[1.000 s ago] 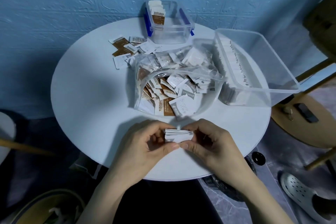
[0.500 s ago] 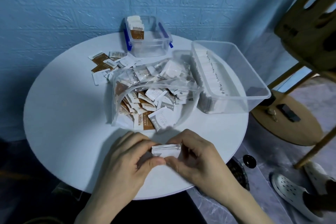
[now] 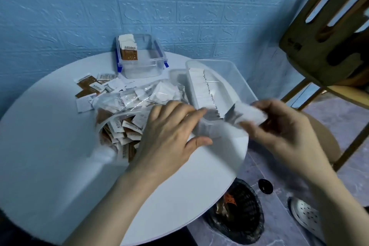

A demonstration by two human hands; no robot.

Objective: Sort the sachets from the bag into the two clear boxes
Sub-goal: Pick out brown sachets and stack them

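While the white counter [image 3: 60,146] carries everything, the large clear box [image 3: 237,78] at two o'clock holds a row of white sachets. The bag [image 3: 119,118] lies centre, full of sachets. The small box [image 3: 139,62] sits at twelve. The right hand [image 3: 279,124] has its grip closed on a blurred white stack [image 3: 249,115]; the left hand [image 3: 169,132], fingers straight, touches the large box's near end.

Bag [image 3: 123,106] and large box [image 3: 235,78] crowd the table's [image 3: 50,136] right; left side lies open.
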